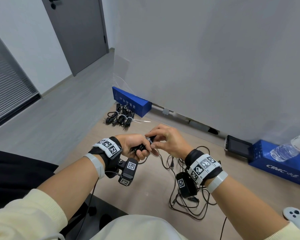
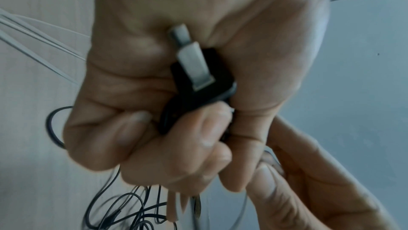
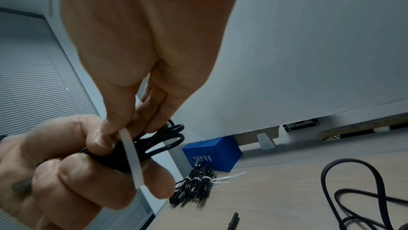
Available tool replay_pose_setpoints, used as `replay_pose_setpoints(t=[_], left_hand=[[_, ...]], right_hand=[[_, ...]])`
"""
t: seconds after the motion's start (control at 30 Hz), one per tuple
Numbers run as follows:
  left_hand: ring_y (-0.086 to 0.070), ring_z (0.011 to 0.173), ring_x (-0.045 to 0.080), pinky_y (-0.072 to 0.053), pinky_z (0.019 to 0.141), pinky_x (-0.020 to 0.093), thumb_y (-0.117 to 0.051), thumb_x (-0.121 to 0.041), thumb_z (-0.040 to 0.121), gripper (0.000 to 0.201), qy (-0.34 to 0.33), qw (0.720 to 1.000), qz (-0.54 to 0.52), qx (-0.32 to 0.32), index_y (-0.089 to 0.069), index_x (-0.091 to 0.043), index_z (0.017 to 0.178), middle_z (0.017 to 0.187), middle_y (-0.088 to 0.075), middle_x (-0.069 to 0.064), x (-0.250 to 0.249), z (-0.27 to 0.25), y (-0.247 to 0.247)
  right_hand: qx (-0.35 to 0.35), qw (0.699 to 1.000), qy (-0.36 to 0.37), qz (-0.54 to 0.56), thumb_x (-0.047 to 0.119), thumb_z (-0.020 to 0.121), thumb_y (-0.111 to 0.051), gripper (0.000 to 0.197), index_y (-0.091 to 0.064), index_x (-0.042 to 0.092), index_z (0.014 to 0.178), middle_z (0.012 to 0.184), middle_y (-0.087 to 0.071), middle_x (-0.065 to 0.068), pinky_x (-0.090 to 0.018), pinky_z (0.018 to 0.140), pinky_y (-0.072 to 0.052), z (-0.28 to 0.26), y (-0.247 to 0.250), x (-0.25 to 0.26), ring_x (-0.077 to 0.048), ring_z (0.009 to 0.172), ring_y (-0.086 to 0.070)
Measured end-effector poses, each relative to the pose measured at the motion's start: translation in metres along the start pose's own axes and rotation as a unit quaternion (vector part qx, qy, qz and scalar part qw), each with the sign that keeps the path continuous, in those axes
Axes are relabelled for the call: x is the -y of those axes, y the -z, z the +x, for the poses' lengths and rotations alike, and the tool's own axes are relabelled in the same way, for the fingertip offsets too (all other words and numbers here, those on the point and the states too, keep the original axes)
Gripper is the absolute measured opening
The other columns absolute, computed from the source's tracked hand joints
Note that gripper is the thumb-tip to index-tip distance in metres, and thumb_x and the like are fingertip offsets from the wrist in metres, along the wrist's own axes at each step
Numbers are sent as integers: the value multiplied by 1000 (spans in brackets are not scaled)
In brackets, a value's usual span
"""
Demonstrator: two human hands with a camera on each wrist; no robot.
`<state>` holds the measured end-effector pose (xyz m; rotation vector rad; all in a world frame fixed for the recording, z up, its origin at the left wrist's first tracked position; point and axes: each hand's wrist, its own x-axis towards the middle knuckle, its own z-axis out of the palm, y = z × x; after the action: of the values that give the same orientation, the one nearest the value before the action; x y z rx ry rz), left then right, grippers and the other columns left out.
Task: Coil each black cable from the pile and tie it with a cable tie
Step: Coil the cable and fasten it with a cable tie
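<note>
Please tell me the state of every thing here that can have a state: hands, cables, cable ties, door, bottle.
left hand: grips the coiled black cable
right hand: pinches the white cable tie
white cable tie: wrapped round the coil; whether fastened, cannot tell
finished cable bundles: coiled, tied, by the blue box
loose black cables: uncoiled, tangled on the table
door: closed
water bottle: lying on its side

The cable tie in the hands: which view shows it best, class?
Right wrist: the white cable tie crosses the coiled cable in plain view. Head shows only a sliver between the hands; left wrist shows none clearly.
</note>
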<state>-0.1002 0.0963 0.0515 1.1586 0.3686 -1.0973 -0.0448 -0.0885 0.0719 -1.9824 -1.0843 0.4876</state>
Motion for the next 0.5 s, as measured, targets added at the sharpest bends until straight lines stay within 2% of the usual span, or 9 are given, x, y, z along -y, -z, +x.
replay_pose_setpoints(t=[0.27, 0.37, 0.5], left_hand=[[-39, 40, 5, -28, 43, 18, -53, -15, 81, 33, 26, 999, 31, -11, -62, -6, 111, 57, -45, -4, 0, 0, -2], [-38, 40, 4, -26, 43, 17, -44, -11, 91, 26, 42, 997, 52, -27, -61, -6, 109, 55, -44, -4, -1, 0, -2], [-37, 40, 5, -25, 44, 18, -38, -11, 97, 24, 60, 993, 86, -55, -59, -8, 109, 55, -44, -5, -2, 0, -3]], right_hand=[[-8, 1000, -4, 10, 3, 83, -78, 32, -75, 11, 114, 108, -63, 3, -38, 84, -58, 0, -4, -3, -14, 82, -67], [-15, 1000, -12, 13, 4, 82, -79, 30, -76, 13, 112, 105, -64, 4, -36, 86, -57, 1, -7, -4, -9, 82, -65], [-24, 999, -23, 3, 6, 83, -79, 28, -77, 16, 109, 104, -66, 4, -33, 85, -58, 2, -9, -2, -11, 86, -67]])
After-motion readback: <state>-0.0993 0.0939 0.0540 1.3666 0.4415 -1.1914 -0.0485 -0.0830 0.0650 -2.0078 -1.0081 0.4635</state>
